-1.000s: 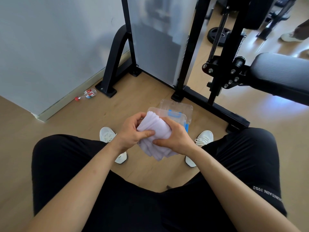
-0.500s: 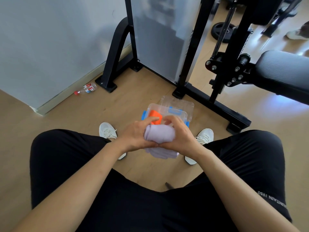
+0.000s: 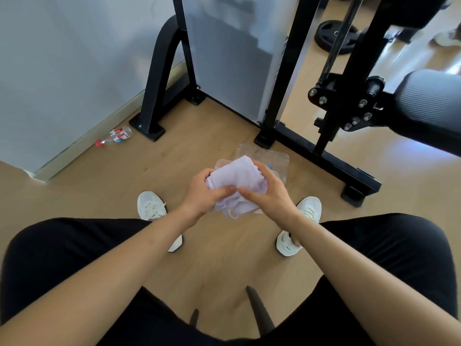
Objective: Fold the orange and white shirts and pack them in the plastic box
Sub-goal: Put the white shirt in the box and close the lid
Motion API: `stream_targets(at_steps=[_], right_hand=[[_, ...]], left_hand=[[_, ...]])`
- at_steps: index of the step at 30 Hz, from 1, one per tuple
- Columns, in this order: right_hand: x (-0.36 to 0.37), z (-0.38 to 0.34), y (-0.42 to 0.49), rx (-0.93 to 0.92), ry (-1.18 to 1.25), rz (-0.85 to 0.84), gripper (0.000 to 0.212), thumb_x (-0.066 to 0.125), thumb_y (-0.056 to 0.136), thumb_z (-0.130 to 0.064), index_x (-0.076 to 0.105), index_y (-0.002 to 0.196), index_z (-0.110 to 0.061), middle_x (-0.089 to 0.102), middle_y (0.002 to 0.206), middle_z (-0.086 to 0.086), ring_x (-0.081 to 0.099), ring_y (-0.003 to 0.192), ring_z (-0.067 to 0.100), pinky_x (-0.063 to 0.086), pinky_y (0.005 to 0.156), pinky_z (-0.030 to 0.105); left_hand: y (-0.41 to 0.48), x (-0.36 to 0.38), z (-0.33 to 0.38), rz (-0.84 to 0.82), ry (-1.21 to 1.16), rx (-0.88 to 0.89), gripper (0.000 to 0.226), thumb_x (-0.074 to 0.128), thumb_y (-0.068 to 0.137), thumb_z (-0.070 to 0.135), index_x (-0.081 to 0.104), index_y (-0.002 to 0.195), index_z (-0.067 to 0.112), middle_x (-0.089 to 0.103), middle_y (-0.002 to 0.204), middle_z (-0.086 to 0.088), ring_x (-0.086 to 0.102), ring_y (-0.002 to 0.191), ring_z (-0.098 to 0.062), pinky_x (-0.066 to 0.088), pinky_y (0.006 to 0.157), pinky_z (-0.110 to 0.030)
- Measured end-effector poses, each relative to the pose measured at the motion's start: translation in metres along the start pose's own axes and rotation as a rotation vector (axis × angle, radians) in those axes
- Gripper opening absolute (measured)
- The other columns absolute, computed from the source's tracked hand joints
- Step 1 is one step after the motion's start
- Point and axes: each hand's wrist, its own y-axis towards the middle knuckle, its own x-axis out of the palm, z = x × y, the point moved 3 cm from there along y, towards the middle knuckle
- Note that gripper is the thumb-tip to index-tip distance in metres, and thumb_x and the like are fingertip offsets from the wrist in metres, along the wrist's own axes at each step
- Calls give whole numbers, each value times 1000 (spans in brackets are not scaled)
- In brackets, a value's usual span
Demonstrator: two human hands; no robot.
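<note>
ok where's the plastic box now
Centre of the head view, on the floor: the plastic box is mostly hidden behind the white shirt held by the left hand and right hand, near the machine frame.

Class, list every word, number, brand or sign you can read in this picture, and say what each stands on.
Clear plastic bottle with a red cap, lying on the floor: printed label, too blurred to read.
White right-foot trainer, heel mark: too small to read.
Folded white shirt and clear plastic box: no writing shows.
Nothing can be quoted.
</note>
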Motion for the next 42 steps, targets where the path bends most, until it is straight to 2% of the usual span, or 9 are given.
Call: stream_targets(at_steps=[3,7,11,14,17,24,29,37,42], right_hand=[[-9,34,44,104,-34,71,36,77,86,-16,60,118,-17,65,99,-5,65,76,-2,49,64,10],[-21,102,101,231,-165,100,32,76,85,-12,57,110,-19,56,91,-14,55,81,2,40,61,6],[-28,176,147,319,-235,100,29,74,79,-4,66,104,-15,62,84,-7,56,74,6,42,70,25],[-34,216,180,353,-261,104,31,75,79,-5,67,109,-10,64,90,-2,57,79,10,42,68,16],[-38,245,212,386,-271,110,25,73,80,-2,64,99,-16,59,82,-6,57,74,9,44,65,15],[-4,320,258,436,-349,-11,46,72,81,-11,62,125,-21,69,108,6,66,99,26,56,87,38],[15,350,269,436,-415,-95,58,66,84,-4,55,139,-18,62,123,4,59,111,23,45,98,29],[16,312,227,115,-1005,159,58,77,81,-22,52,134,-20,53,134,9,53,115,33,49,92,42],[37,325,224,317,-747,-180,84,72,86,-42,26,155,-29,25,161,10,42,136,38,46,104,47]], left_hand=[[35,30,-27,-6,-26,-99,43,87,74,26,61,108,19,67,96,5,63,84,-12,52,72,-26],[73,81,-70,-42,0,-191,57,81,71,28,59,121,11,68,113,-2,64,100,-17,47,76,-22],[110,122,-109,-100,24,-263,27,75,80,13,56,90,29,62,88,12,59,79,-2,42,61,-6],[148,137,-136,-109,151,-301,29,75,83,20,61,109,18,66,102,0,62,91,-18,41,72,-25],[184,145,-159,-130,313,-304,41,76,82,31,61,115,13,63,100,1,57,88,-19,36,69,-28],[234,135,-211,-292,581,-307,43,68,76,43,66,110,17,75,105,-6,70,98,-28,54,78,-36],[227,114,-232,-386,571,-188,40,72,85,24,65,124,17,74,106,-1,70,97,-19,54,88,-31],[204,70,-217,-9,722,247,37,65,76,20,69,113,15,72,106,-6,65,93,-33,47,86,-39],[194,56,-227,115,727,88,64,68,73,33,58,133,14,55,136,-13,54,120,-35,46,99,-45]])
